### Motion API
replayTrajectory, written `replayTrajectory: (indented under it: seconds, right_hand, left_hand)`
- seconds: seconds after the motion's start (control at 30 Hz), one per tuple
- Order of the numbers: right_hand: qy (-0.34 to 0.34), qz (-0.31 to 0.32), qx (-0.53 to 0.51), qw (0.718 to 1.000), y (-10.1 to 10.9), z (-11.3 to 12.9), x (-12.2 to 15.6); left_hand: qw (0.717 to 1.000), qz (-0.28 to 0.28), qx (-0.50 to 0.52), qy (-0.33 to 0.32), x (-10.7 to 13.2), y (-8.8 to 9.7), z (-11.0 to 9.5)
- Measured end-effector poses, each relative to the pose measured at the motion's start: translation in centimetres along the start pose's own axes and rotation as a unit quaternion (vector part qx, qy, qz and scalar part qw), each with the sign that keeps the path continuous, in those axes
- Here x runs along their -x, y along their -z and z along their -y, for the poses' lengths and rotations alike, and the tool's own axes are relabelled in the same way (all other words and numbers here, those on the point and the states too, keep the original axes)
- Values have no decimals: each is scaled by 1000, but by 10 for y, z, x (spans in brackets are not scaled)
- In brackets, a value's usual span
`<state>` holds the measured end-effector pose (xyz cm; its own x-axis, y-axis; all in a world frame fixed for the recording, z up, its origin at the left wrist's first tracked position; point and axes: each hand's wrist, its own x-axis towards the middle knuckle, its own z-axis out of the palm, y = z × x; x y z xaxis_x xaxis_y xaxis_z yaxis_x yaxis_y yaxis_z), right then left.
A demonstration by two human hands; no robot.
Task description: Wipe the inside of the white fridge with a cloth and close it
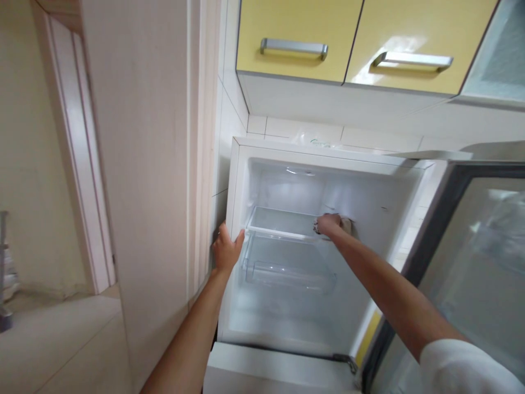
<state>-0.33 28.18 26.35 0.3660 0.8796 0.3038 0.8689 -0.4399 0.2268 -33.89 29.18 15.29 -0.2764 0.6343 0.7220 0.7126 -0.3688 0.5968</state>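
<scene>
My right hand (328,224) reaches into the open refrigerator (238,180), its fingers closed round a cloth (346,225) at the right end of the upper glass shelf (283,220). Parts of the cloth stick out on both sides of the hand; the rest is hidden in the grasp. My left hand (227,247) rests against the refrigerator's left outer edge, thumb apart from the fingers, with nothing held. Some of its fingers are hidden behind that edge. Below the shelf sits a clear plastic drawer (287,276).
The refrigerator door (471,262) stands open on the right, its dark seal facing me. Yellow cabinets (299,22) with metal handles hang above. A pale wooden door frame (156,137) stands close on the left. The lower hinge (346,361) juts out at the bottom right.
</scene>
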Motion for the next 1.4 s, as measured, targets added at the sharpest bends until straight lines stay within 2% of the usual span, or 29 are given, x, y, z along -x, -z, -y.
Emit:
replayTrajectory:
  seconds: [0.1,0.27,0.37,0.47,0.53,0.6,0.7,0.77,0.8,0.87,0.93,0.97,1.07,1.17,1.27,1.4]
  right_hand:
    - [-15,12,-19,1000,14,4,27]
    - [-18,-63,-76,995,39,11,72]
    - [-14,-114,-110,987,50,16,101]
    - [-5,-177,-176,968,54,24,133]
    - [20,-219,-279,935,50,32,156]
    - [63,-237,-416,876,40,43,181]
    - [107,-186,-593,776,16,61,221]
    - [112,-125,-665,727,-2,70,249]
    - [114,-101,-688,709,-10,73,263]
    - [115,-68,-719,682,-22,73,287]
    - [98,-49,-741,663,-28,64,308]
    - [81,-42,-748,657,-30,57,317]
    - [1,-36,-767,640,-36,28,341]
    - [-97,-27,-792,602,-52,-3,362]
    - [-172,-25,-809,562,-76,-26,379]
    - [-200,-17,-816,543,-101,-40,394]
  left_hand:
    - [997,52,26,49,0,13,-13]
    - [989,103,50,93,14,35,-19]
    - [981,127,73,129,41,51,-10]
    - [967,150,116,173,82,70,5]
    - [952,166,159,200,112,82,13]
    - [934,180,213,225,143,94,15]
    - [897,187,300,267,187,110,7]
    - [871,186,349,290,213,119,-5]
    - [857,185,372,303,223,124,-12]
    - [807,185,437,350,239,133,-25]
    - [764,182,489,381,248,140,-34]
    - [754,180,501,385,250,142,-37]
    - [766,161,493,380,251,143,-42]
    - [777,146,482,378,254,137,-52]
    - [781,175,481,357,263,130,-73]
    - [788,233,480,306,280,123,-101]
